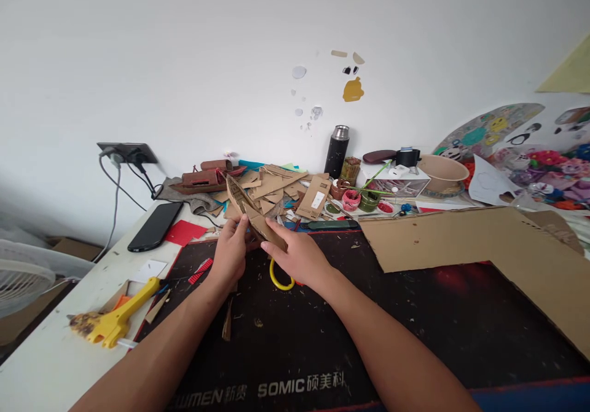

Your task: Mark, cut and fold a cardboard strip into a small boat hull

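Note:
A small cardboard boat is held tilted above the dark desk mat, its pointed end toward the wall. My left hand grips its near left side, thumb on the rim. My right hand closes around its near right end and hides part of it. Just below my right hand lies a yellow scissor handle; the rest of that tool is hidden. Behind the boat, cut cardboard scraps lie in a heap.
At left are a yellow glue gun, a black phone and a reddish-brown model boat. A large cut cardboard sheet covers the right side. Paint jars, a black thermos and a bowl stand along the wall.

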`<state>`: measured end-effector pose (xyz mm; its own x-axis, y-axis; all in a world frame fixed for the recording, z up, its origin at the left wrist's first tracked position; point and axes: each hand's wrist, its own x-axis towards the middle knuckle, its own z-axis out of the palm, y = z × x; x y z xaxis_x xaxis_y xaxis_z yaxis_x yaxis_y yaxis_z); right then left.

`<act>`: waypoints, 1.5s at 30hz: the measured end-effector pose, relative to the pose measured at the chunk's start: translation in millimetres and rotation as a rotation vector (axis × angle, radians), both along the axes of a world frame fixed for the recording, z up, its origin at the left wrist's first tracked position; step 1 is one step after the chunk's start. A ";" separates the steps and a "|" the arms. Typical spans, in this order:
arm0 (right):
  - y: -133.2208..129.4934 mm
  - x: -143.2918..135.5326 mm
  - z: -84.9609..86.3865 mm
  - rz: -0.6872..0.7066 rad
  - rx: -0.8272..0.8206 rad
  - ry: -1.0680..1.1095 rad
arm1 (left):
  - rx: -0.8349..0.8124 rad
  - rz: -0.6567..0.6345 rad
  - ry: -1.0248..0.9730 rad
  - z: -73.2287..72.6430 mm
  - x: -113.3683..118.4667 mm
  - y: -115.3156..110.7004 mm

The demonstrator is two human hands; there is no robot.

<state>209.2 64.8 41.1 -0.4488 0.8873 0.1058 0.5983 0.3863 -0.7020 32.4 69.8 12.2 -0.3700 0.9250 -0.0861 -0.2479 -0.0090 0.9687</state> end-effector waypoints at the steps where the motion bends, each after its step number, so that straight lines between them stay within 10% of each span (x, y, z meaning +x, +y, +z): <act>1: 0.0 -0.1 -0.2 0.001 -0.001 0.004 | -0.003 0.000 -0.003 -0.5 -0.3 0.3; 19: 5.7 -0.7 -6.4 0.012 -0.143 0.202 | 0.022 0.004 0.006 -5.0 -0.2 0.2; 45: 3.4 -3.1 -1.6 -0.048 0.059 -0.133 | 0.087 0.006 0.177 11.5 -0.7 0.7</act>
